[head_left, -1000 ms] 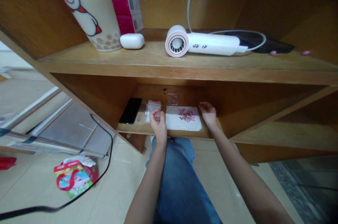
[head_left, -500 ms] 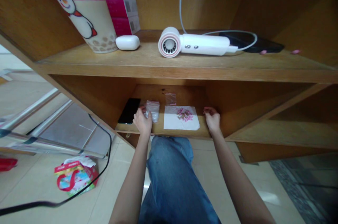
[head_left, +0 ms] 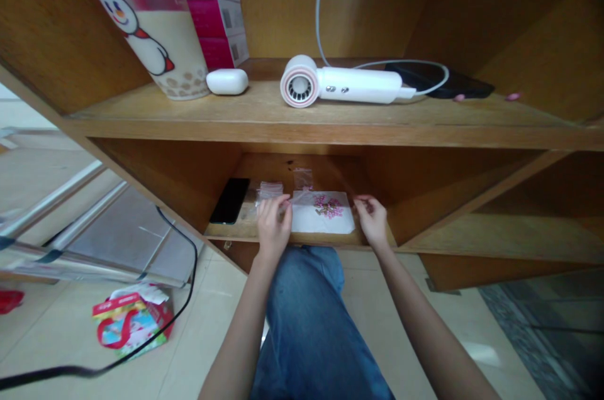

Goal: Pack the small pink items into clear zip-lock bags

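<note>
left hand [head_left: 272, 230] fingers pinched shut on clear baggie [head_left: 297, 197], pulling it taut, looks like | right hand [head_left: 372, 219] fingers curled at white paper [head_left: 322, 214] edge, can't tell if gripping

A wooden shelving unit [head_left: 302, 133] with a honey-brown finish fills the upper and centre frame; one shelf board spans it, with an open compartment below. Cream glazed floor tiles [head_left: 221, 337] cover the lower frame. Dark speckled flooring [head_left: 528, 331] occupies the lower right corner. Metal rails [head_left: 87, 214] run diagonally at the left of the frame. Lighting is even, with a pale reflection [head_left: 479, 353] on the tiles at lower right.
</note>
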Motion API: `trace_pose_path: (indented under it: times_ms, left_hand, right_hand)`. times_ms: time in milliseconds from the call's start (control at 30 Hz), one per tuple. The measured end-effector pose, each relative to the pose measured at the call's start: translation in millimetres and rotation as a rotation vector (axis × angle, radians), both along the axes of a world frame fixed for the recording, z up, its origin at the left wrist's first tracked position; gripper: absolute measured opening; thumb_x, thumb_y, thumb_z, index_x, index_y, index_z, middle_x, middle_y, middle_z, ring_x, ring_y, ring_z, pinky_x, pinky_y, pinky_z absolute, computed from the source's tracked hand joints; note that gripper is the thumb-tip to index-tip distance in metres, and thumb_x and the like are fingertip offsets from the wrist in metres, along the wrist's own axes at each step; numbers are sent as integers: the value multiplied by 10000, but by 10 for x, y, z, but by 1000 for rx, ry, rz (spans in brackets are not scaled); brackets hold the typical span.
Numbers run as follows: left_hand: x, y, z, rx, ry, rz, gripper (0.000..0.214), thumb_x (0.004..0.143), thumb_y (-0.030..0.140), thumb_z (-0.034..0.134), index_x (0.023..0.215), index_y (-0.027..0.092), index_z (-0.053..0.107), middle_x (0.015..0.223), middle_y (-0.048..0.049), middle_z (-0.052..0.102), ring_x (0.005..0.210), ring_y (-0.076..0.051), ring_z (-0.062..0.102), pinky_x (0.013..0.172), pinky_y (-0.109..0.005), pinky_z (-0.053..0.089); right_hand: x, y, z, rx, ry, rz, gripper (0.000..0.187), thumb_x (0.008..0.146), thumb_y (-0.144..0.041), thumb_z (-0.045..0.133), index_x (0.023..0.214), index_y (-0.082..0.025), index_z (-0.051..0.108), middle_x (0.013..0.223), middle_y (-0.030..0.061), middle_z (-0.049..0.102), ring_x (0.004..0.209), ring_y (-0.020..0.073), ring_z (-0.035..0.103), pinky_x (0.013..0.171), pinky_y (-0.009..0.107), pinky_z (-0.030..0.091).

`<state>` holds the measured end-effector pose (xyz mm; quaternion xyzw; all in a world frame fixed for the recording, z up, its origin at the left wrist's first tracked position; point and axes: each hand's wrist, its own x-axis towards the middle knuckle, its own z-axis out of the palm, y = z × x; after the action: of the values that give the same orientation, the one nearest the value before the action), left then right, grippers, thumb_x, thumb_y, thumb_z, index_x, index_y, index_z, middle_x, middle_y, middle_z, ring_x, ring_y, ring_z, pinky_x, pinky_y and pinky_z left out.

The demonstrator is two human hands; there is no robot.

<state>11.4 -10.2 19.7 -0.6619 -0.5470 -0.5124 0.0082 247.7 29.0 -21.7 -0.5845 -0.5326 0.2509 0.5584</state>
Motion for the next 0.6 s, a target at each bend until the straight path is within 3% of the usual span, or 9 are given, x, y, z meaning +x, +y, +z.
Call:
trace_pose_path:
  times_ms: [167, 300, 433, 600]
  left_hand:
    - [131, -167, -159, 24, 159, -188, 148, 805, 145, 482, 919, 193, 562, 826, -29, 616, 784, -156, 516, 728, -290, 382]
    - [113, -236, -247, -57, 245, -284, 194, 819, 128, 448, 956, 204, 562, 813, -28, 606, 791, -155, 506, 723, -287, 384]
    - [63, -284, -174, -214, 306, -331, 240, 815, 193, 477, 1045, 230, 537, 897, -37, 588, 867, -175, 505, 783, -323, 389]
    - [161, -193, -63, -317, 266, -286, 782, 651, 435, 659, 1301, 204, 289, 1276, -104, 408, 1157, -260, 370, 943, -415, 320]
  right_hand:
    - [-434, -244, 198, -256, 268, 484, 315, 778, -454, 485, 802, -172, 623, 714, 35, 624, 541, 112, 481, 519, 234, 372]
    - [-596, -270, 153, -317, 435, 485, 249, 696, -426, 598, 745, -183, 624, 689, 19, 609, 532, 99, 461, 514, 228, 358]
    - [-596, -256, 108, -374, 445, 512, 177, 648, -355, 634, 703, -187, 622, 611, -14, 550, 505, 91, 429, 488, 221, 328]
    - [-576, -252, 158, -351, 328, 567, 133, 663, -315, 584, 670, -184, 605, 614, -17, 541, 550, 104, 450, 522, 224, 346]
